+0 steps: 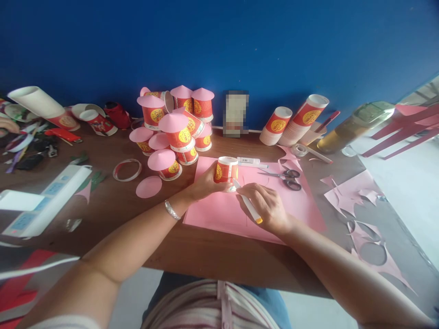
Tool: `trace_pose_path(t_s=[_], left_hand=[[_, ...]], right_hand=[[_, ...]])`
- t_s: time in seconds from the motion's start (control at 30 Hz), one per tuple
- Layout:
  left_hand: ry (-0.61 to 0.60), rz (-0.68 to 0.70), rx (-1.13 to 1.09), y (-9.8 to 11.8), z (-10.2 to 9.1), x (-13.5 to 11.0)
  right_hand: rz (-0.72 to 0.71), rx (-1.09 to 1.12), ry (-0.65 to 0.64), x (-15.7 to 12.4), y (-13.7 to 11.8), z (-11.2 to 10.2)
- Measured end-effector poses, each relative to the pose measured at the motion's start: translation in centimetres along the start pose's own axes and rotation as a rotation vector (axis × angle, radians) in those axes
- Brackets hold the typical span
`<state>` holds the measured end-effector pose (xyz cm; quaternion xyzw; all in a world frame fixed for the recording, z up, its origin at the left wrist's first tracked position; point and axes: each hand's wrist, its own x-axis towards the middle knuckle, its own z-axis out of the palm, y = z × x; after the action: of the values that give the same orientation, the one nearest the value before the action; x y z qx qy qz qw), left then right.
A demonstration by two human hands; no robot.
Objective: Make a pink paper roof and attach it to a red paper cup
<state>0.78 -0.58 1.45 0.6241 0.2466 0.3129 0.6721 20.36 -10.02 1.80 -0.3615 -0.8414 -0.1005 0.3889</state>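
Observation:
My left hand (206, 183) is wrapped round a red paper cup (225, 172) with gold emblems and a white rim, held over a pink paper sheet (211, 217). In my right hand (270, 206) is a white utility knife (252, 209) with a yellow end; its tip is at the cup's lower right side. Whether the blade goes into the wall I cannot tell. Scissors (291, 179) with dark handles lie on the sheet, right of the cup. Behind the cup lies a white marker-like tube (248, 161).
Several cups topped with pink paper cones (173, 123) stand piled at the left. Cup stacks (276, 125) and a bottle (353, 125) stand at the back right. Pink offcuts (372, 253) lie right, a tape roll (127, 170) and power strip (51, 198) left. Another person's hand (8, 123) shows far left.

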Motion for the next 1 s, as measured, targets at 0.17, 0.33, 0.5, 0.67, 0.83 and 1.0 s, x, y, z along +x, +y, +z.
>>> trace_pose_path(t_s=[0.17, 0.33, 0.5, 0.67, 0.83, 1.0], left_hand=[[0.007, -0.025, -0.019, 0.12, -0.05, -0.04], [0.000, -0.012, -0.019, 0.21, -0.09, -0.04], [-0.019, -0.005, -0.022, 0.29, -0.04, -0.01], [-0.026, -0.005, -0.046, 0.29, -0.09, -0.04], [-0.022, -0.022, -0.055, 0.20, -0.28, -0.03], [-0.020, -0.012, -0.040, 0.17, -0.21, -0.07]], right_hand=[[0.015, -0.003, 0.005, -0.07, 0.20, -0.08], [0.026, -0.017, 0.011, 0.10, 0.20, -0.17], [0.027, -0.027, 0.007, -0.02, 0.32, -0.11], [0.036, -0.007, 0.020, 0.12, 0.24, -0.35], [0.005, 0.019, 0.064, 0.45, 0.00, -0.68], [-0.007, 0.008, 0.058, 0.46, 0.02, -0.63]])
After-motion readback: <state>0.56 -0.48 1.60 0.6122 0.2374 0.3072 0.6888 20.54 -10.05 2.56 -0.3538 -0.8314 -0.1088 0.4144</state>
